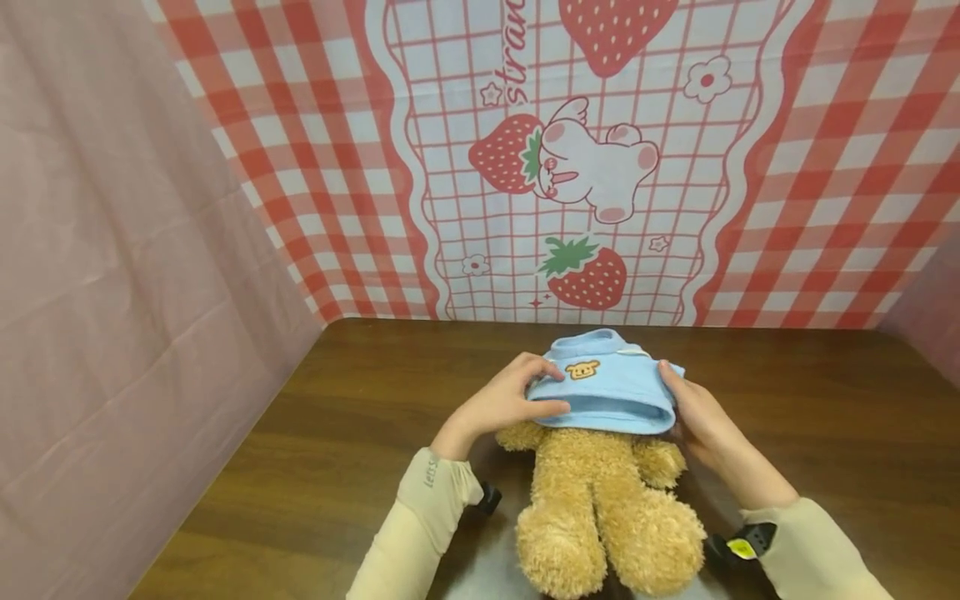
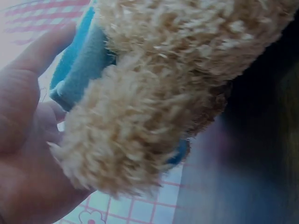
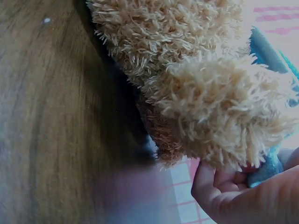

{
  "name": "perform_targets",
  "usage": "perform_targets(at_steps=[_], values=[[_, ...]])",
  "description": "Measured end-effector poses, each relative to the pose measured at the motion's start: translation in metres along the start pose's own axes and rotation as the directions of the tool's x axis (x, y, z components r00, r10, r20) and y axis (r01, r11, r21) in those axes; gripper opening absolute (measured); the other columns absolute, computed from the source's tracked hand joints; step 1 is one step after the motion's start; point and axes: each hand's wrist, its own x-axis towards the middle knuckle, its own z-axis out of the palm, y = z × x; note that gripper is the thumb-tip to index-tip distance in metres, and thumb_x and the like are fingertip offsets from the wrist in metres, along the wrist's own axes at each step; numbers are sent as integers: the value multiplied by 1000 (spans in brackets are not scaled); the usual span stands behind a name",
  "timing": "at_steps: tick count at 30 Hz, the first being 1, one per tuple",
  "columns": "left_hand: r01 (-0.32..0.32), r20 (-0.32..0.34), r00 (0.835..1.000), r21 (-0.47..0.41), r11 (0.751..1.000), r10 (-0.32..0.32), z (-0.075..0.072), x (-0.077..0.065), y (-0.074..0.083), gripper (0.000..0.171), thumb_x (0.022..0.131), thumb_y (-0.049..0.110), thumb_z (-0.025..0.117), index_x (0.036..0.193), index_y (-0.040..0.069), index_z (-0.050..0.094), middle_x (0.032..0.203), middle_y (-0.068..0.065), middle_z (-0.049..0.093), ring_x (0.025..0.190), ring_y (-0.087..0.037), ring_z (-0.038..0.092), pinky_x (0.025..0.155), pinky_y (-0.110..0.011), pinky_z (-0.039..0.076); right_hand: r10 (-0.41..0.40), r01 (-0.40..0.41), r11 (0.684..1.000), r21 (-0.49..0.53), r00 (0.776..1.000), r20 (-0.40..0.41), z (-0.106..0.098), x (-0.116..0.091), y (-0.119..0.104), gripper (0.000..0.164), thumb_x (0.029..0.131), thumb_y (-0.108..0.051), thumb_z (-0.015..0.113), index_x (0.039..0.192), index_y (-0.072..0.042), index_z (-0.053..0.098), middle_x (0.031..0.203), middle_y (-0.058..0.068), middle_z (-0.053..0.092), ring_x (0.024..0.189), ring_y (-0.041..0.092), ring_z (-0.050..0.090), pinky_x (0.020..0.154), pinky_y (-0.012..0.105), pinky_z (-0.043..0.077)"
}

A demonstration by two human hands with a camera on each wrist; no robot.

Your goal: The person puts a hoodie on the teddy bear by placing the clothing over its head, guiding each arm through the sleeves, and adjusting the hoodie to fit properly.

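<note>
A tan plush teddy bear [image 1: 573,467] lies on its back on the table, legs toward me. Its head is hidden under a light blue shirt [image 1: 622,379] with a small dog-face patch; the hem gapes above the bear's chest. My left hand [image 1: 510,398] grips the shirt's left side, thumb at the hem opening and fingers over the front. On the opposite side my right hand [image 1: 701,421] holds the shirt's edge, thumb on top. In the right wrist view, curled fingers [image 3: 224,182] hold blue cloth beside a furry arm [image 3: 219,112].
The brown wooden table [image 1: 300,467] reaches back to a red checked strawberry cloth [image 1: 337,167] hanging behind it. A pale pink curtain [image 1: 135,292] hangs at the left. Dark wrist straps [image 1: 757,542] sit at the sleeve cuffs.
</note>
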Motion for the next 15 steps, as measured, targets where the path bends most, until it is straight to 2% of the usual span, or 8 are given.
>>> perform_targets(at_steps=[3, 5, 7, 9, 11, 12, 13, 15], values=[[-16, 34, 999, 35, 999, 14, 3, 1, -1, 35, 80, 35, 69, 110, 22, 56, 125, 2, 40, 117, -14, 41, 97, -31, 38, -5, 8, 996, 88, 1000, -27, -5, 0, 2, 50, 93, -45, 40, 125, -6, 41, 79, -15, 59, 74, -1, 56, 65, 20, 48], [-29, 33, 999, 55, 998, 27, 5, 2, -2, 28, 80, 28, 69, 105, 20, 56, 123, 0, 40, 116, -15, 40, 96, -30, 37, -11, 16, 993, 120, 999, -44, -8, 1, 3, 27, 94, -37, 45, 107, -14, 52, 72, -14, 58, 67, 0, 55, 60, 19, 47], [-41, 26, 999, 85, 996, 39, 6, 4, -3, 21, 80, 22, 68, 97, 18, 56, 121, 0, 41, 116, -16, 39, 95, -28, 37, -17, 25, 993, 113, 998, -67, -12, 1, 4, 10, 94, -29, 48, 89, -21, 53, 66, -12, 55, 61, 0, 53, 57, 18, 45], [-46, 21, 999, 116, 992, 44, 7, 5, -2, 17, 79, 18, 67, 90, 17, 54, 119, -1, 41, 118, -17, 38, 93, -28, 37, -31, 37, 998, 52, 993, -117, -13, 3, 5, 7, 92, -23, 52, 86, -19, 55, 65, -11, 53, 59, 1, 51, 56, 19, 44], [-36, 11, 999, 136, 990, 35, 8, 5, 0, 17, 79, 16, 67, 86, 16, 52, 121, -2, 41, 121, -19, 37, 92, -28, 37, -83, 63, 991, -121, 982, -170, -13, 4, 6, 11, 90, -21, 54, 95, -10, 54, 68, -9, 51, 60, 2, 50, 57, 19, 45], [-31, 8, 1000, 144, 989, 31, 8, 5, 1, 17, 79, 16, 67, 84, 15, 51, 122, -3, 42, 121, -20, 37, 91, -28, 37, -114, 67, 972, -226, 973, -201, -13, 4, 6, 17, 89, -20, 56, 97, -6, 53, 71, -6, 51, 63, 3, 50, 58, 20, 45], [-24, 7, 1000, 145, 989, 23, 8, 5, 2, 18, 79, 15, 67, 83, 15, 50, 123, -4, 42, 122, -21, 37, 90, -28, 37, -150, 66, 940, -334, 961, -232, -13, 3, 6, 24, 88, -21, 58, 100, -2, 50, 74, -3, 51, 64, 5, 49, 58, 21, 44], [-13, 9, 1000, 149, 989, 12, 8, 4, 2, 17, 80, 14, 67, 82, 15, 49, 124, -5, 42, 122, -22, 37, 89, -29, 37, -224, 48, 857, -513, 931, -288, -12, 1, 4, 32, 86, -21, 61, 100, 4, 48, 78, 2, 51, 66, 9, 48, 57, 23, 42]])
